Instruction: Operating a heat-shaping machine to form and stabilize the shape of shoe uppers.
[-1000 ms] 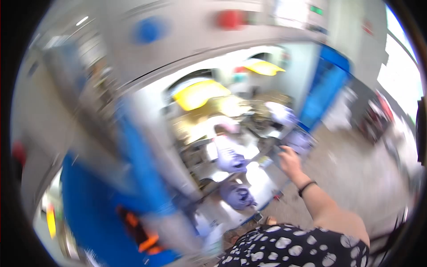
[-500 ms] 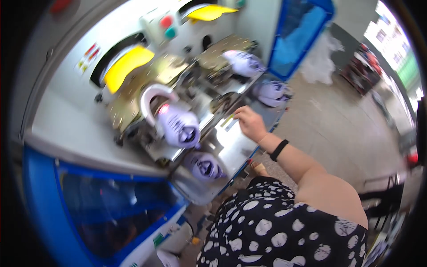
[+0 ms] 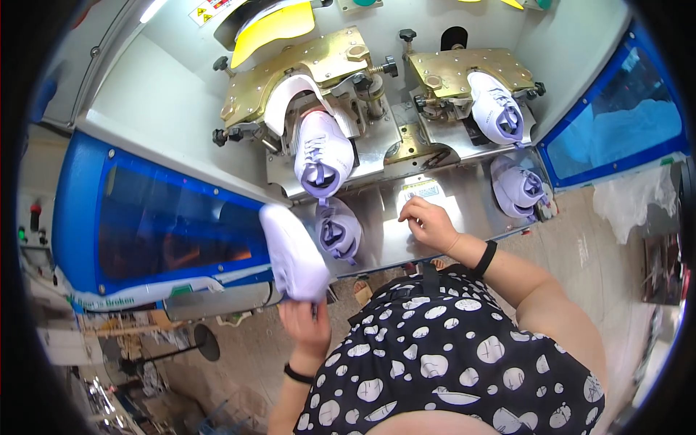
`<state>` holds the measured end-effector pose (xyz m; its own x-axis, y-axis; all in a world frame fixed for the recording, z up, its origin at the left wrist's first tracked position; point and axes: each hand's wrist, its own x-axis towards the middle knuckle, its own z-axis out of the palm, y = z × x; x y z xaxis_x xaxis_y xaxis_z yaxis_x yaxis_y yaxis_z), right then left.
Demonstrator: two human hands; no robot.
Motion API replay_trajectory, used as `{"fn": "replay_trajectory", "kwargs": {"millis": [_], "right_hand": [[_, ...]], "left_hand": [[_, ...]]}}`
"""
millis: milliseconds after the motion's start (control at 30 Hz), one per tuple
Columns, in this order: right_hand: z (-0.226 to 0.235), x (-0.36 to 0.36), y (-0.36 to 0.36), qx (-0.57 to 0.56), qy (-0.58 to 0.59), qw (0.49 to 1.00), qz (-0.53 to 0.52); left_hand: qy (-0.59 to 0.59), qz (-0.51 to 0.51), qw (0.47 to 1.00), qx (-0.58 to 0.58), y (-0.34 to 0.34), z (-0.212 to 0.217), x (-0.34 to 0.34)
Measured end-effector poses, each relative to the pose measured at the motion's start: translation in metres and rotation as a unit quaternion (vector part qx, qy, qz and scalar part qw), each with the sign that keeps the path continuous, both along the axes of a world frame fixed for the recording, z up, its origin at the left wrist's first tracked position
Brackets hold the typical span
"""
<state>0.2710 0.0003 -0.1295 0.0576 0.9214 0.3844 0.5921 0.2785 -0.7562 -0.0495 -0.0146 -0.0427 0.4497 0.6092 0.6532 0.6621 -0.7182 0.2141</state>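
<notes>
A pale lavender sneaker (image 3: pixel 296 257) is held up in my left hand (image 3: pixel 306 324), gripped at its lower end, beside the left machine window. My right hand (image 3: pixel 433 226) hovers near the metal shelf (image 3: pixel 384 232) with its fingers loosely bent and nothing seen in them. Another lavender sneaker (image 3: pixel 324 156) sits on the left station, its toe by a white curved pad (image 3: pixel 299 101). On the shelf below it stands a lavender sneaker (image 3: pixel 338 230). The right station carries one more sneaker (image 3: pixel 497 109), and a further sneaker (image 3: pixel 516 187) rests at the shelf's right end.
Brass-coloured plates (image 3: pixel 297 72) with black knobs (image 3: pixel 390 67) stand above the stations. Blue-framed windows flank the work space, the left window (image 3: pixel 174 225) and the right window (image 3: pixel 623 116). A label (image 3: pixel 423 190) lies on the shelf. Yellow flaps (image 3: pixel 272 32) hang above.
The view has swung round and levelled. My left hand has come into view with a sneaker in it. My right hand stays near the shelf, its fingers still bent.
</notes>
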Motion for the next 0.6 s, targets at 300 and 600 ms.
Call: {"fn": "replay_trajectory", "kwargs": {"millis": [300,600], "right_hand": [[0.032,0.038,-0.031,-0.010,0.104,0.993,-0.058],[0.033,0.078,-0.057,0.082,0.224,0.941,-0.240]], "left_hand": [[0.002,-0.003,0.999,0.045,0.038,0.058,0.108],[0.012,-0.080,0.993,-0.091,0.009,0.028,0.071]]}}
